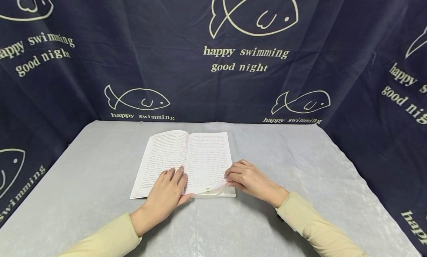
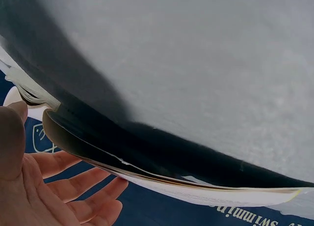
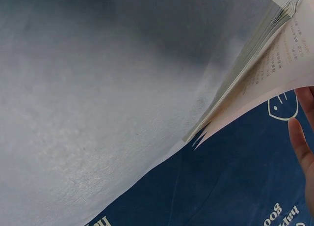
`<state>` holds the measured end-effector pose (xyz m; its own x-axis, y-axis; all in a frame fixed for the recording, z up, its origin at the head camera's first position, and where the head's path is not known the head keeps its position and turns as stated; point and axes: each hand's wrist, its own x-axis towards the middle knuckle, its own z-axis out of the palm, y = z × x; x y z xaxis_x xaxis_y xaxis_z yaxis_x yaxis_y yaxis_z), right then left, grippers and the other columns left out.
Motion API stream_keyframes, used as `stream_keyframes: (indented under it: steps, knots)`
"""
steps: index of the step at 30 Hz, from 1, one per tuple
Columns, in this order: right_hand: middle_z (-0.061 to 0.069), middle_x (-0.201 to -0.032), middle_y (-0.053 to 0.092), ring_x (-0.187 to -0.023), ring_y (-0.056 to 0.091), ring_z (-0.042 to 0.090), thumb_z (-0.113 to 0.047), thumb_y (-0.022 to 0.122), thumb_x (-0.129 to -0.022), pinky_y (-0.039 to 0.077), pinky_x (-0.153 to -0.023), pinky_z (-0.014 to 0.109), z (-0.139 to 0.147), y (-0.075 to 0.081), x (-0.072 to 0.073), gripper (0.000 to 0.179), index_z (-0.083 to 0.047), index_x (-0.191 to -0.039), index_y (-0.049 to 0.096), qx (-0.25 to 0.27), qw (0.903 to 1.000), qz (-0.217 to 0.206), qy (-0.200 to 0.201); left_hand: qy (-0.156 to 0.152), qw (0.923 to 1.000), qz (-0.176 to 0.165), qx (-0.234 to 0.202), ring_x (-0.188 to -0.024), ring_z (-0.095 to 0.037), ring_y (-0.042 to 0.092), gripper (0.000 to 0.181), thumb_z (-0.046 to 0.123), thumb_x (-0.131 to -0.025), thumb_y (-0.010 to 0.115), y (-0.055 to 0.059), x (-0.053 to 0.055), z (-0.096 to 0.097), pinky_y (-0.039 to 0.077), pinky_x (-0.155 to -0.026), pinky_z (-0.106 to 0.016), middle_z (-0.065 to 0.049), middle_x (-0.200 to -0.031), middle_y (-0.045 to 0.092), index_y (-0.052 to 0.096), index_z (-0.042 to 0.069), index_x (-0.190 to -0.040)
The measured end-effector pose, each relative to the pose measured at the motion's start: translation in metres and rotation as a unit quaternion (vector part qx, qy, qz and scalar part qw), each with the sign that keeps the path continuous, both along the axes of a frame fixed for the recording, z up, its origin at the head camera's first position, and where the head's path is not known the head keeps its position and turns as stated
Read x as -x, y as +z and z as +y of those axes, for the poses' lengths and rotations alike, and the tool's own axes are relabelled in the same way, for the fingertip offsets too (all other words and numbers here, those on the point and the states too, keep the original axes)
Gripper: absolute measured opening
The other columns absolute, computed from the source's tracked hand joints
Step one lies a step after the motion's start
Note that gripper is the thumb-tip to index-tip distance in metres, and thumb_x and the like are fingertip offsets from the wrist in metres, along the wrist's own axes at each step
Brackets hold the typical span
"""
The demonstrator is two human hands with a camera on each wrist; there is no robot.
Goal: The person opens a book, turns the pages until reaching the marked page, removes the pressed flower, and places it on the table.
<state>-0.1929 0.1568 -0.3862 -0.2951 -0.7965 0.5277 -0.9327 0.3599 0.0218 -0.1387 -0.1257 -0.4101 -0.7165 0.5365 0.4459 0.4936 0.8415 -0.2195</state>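
Observation:
An open book (image 1: 208,157) with printed text lies on the grey cloth, its right-hand leaf lifted and curved at the lower corner. Across the lower left page and the gutter rests my left hand (image 1: 168,190), fingers extended and spread, thumb by the bottom edge. In the left wrist view, the fingers of that hand (image 2: 73,186) lie straight along the book's left part (image 2: 196,192). My right hand (image 1: 248,177) pinches the raised leaf at its lower right edge, fingers bent. The right wrist view catches the lifted leaf (image 3: 274,69) and part of the right hand (image 3: 304,142).
Grey cloth (image 1: 83,175) covers the table around the book. Dark blue curtains (image 1: 186,56) with fish drawings and lettering stand behind the table and on both sides. A small green mark (image 1: 208,189) shows near the bottom of the right page.

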Motion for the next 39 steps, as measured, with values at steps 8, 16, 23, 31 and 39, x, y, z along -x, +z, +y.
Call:
stream_keyframes:
  steps: [8,16,23,31,39]
  knots:
    - [-0.005,-0.088,0.066,-0.085,0.058,0.007,-0.025,0.066,-0.081,0.044,-0.082,0.026,-0.002,0.003,-0.001,0.013,-0.012,-0.082,0.067,0.004,1.0,-0.009,-0.003,0.003,0.9999,0.014,0.0,-0.098,-0.033,0.057,0.057,0.06,-0.081,0.047,-0.001,0.001,0.002,0.044,-0.084,-0.042,-0.015,-0.112,0.061,0.06,0.005,-0.093]
    - [-0.001,-0.089,0.067,-0.086,0.06,0.01,-0.019,0.064,-0.083,0.044,-0.083,0.028,-0.004,0.006,-0.001,0.007,-0.013,-0.078,0.065,0.013,0.9999,-0.007,0.003,-0.001,0.9999,0.015,0.004,-0.097,-0.032,0.058,0.048,0.054,-0.084,0.047,-0.001,0.001,0.003,0.044,-0.085,-0.042,-0.015,-0.11,0.062,0.059,0.008,-0.088]
    - [0.001,-0.094,0.067,-0.089,0.059,0.014,-0.02,0.061,-0.086,0.044,-0.085,0.028,-0.004,0.007,-0.001,0.009,-0.014,-0.081,0.065,0.02,0.9998,-0.006,-0.006,-0.002,0.9999,0.014,0.005,-0.096,-0.033,0.059,0.043,0.05,-0.086,0.049,-0.001,0.0,0.003,0.045,-0.085,-0.042,-0.015,-0.11,0.062,0.059,0.009,-0.088]
    - [0.002,-0.102,0.066,-0.095,0.059,0.016,-0.019,0.062,-0.086,0.043,-0.087,0.029,-0.003,0.008,-0.001,0.016,-0.007,-0.096,0.065,0.038,0.999,-0.017,-0.015,-0.005,0.9999,0.011,-0.007,-0.098,-0.033,0.059,0.04,0.045,-0.087,0.049,-0.002,-0.001,0.002,0.045,-0.084,-0.043,-0.014,-0.109,0.062,0.06,0.008,-0.096]
    - [0.005,-0.118,0.06,-0.107,0.055,0.016,-0.022,0.057,-0.089,0.04,-0.092,0.03,0.002,0.012,-0.001,0.035,-0.004,-0.119,0.056,0.034,0.9976,-0.028,-0.054,-0.006,0.9999,0.009,-0.013,-0.096,-0.031,0.059,0.038,0.037,-0.088,0.049,-0.001,-0.001,0.003,0.046,-0.081,-0.041,-0.012,-0.108,0.063,0.058,0.007,-0.109]
